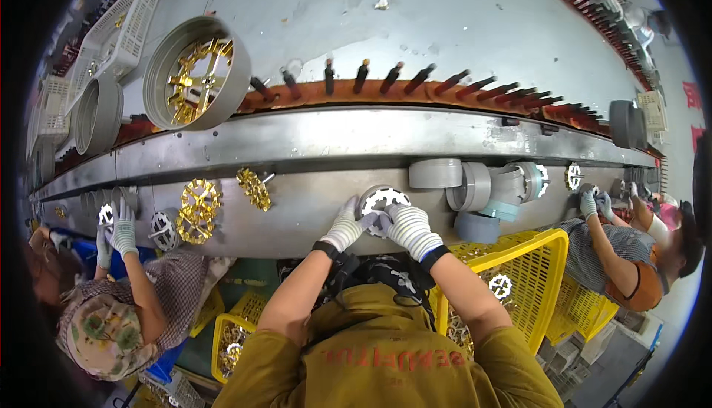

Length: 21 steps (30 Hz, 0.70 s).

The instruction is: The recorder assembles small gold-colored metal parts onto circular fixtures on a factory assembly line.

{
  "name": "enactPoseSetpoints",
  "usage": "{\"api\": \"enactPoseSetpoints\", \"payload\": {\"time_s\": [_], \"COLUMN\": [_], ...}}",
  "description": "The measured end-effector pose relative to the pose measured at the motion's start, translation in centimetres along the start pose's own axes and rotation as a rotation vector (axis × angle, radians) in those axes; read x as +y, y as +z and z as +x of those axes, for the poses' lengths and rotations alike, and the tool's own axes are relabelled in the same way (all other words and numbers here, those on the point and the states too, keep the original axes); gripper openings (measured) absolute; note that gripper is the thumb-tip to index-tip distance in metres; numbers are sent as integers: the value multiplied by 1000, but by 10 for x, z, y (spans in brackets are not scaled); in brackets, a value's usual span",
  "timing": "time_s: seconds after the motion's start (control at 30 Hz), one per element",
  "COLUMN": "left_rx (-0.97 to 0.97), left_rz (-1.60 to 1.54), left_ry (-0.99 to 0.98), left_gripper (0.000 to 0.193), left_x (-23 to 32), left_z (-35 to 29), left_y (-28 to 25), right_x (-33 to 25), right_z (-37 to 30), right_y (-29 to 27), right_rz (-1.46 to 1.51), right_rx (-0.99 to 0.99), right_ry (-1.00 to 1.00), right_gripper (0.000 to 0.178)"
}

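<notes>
Both gloved hands close on a grey ring with a white toothed insert (381,202) at the near edge of the steel bench (311,208): left hand (345,224) pinching its left rim, right hand (408,227) gripping its right. Loose grey rings (467,184) crowd the right; gold wheels (199,208) lie well apart left, bare steel between

The camera is sitting on your head and looking down past your chest. It is staying close to your two gloved hands in the middle of the frame. The long grey bench (311,208) is bending across the picture.
</notes>
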<state>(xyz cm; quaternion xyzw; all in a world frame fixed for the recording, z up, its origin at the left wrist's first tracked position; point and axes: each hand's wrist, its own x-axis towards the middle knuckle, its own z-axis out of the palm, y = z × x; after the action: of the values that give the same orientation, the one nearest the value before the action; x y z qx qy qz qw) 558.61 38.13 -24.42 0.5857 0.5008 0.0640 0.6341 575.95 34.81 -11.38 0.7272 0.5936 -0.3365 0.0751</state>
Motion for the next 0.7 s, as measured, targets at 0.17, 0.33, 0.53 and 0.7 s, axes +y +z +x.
{"api": "enactPoseSetpoints", "payload": {"time_s": [0.17,0.33,0.53,0.7], "left_rx": [-197,-154,16,82], "left_rz": [-317,-387,-449,-474], "left_ry": [-101,2,-10,-34], "left_gripper": [72,78,72,59], "left_x": [72,58,47,17], "left_z": [-41,-97,-136,-158], "left_y": [-52,-134,-183,-201], "right_x": [24,16,2,31], "right_z": [-60,-156,-96,63], "right_y": [-57,-174,-237,-195], "right_rz": [235,1217,745,258], "right_rx": [225,502,847,1045], "right_ry": [78,2,-190,-475], "right_gripper": [26,22,30,14]}}
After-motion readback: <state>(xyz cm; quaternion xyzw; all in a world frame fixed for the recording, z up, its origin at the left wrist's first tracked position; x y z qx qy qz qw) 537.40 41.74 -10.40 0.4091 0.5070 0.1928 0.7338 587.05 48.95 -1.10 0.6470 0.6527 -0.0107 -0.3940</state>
